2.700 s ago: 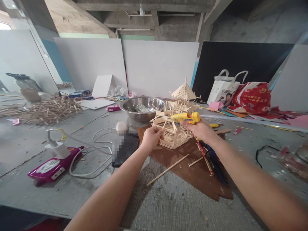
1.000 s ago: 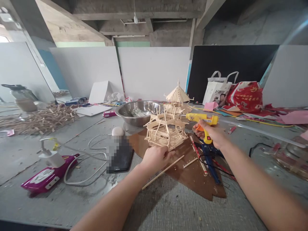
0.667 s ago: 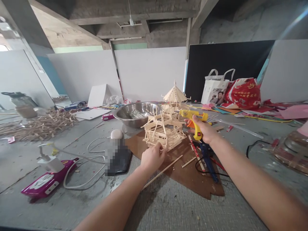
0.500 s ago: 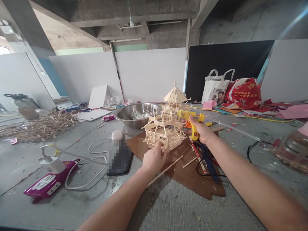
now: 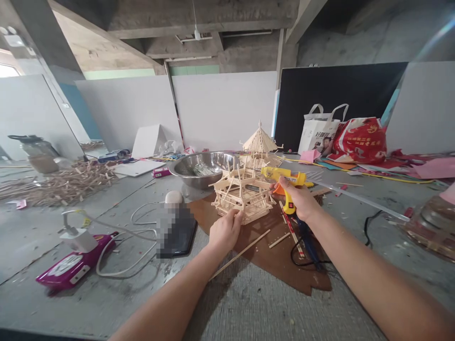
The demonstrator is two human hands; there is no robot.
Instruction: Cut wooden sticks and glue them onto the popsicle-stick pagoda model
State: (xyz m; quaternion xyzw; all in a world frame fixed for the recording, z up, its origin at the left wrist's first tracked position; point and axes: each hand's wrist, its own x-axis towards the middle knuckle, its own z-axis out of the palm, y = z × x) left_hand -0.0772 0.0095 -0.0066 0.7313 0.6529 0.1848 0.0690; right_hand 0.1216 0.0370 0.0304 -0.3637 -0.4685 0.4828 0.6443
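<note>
A small house frame of thin wooden sticks (image 5: 242, 192) stands on a brown mat (image 5: 273, 246) on the grey table. My left hand (image 5: 225, 230) grips its near lower edge, fingers curled on the sticks. My right hand (image 5: 297, 200) is closed round a yellow glue gun (image 5: 284, 180), whose nozzle points left at the frame's upper right side. A clear glue stick (image 5: 359, 200) juts out behind the gun. A second stick model with a pointed roof (image 5: 260, 144) stands just behind.
A steel bowl (image 5: 202, 166) sits behind the frame, a dark phone (image 5: 177, 229) left of the mat. A pink power strip (image 5: 67, 265) with white charger and cable lies at the left. Loose sticks (image 5: 67, 177) are heaped far left; bags (image 5: 359, 139) and coloured paper lie at the back right.
My right hand brought the glue gun back left to the frame's upper right side after drawing it away. My left hand slid from the frame's top to its near lower edge.
</note>
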